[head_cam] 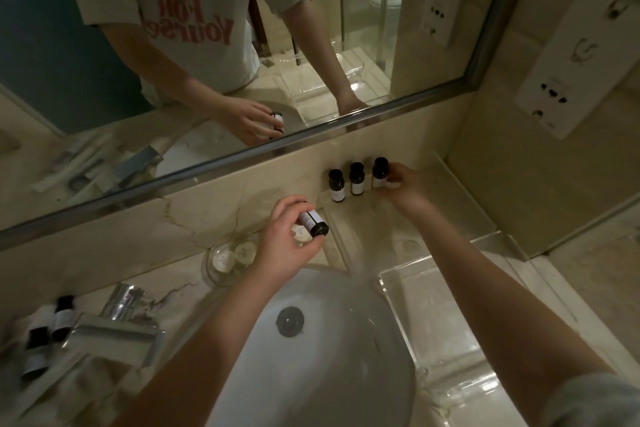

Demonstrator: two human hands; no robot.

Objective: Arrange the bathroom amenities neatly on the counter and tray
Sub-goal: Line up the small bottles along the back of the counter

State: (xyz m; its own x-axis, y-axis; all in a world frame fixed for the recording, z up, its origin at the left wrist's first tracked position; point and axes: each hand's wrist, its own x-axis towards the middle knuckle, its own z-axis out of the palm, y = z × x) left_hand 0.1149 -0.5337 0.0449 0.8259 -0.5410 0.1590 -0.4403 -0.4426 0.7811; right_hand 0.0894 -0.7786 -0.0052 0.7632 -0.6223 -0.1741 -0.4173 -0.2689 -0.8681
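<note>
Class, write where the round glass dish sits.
Head view, left of centre: the glass dish sits on the counter between faucet and left hand.

1. Each small bottle is black on top with a white label.
2. The sink is white.
3. The counter is cream stone with thin dark wavy lines.
4. The mirror frame is shiny silver.
5. The T-shirt in the mirror is pale with red letters.
6. The socket plate is white.

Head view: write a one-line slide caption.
Right hand grips the third bottle in a row below the mirror; left hand holds a fourth bottle near the sink.
</note>
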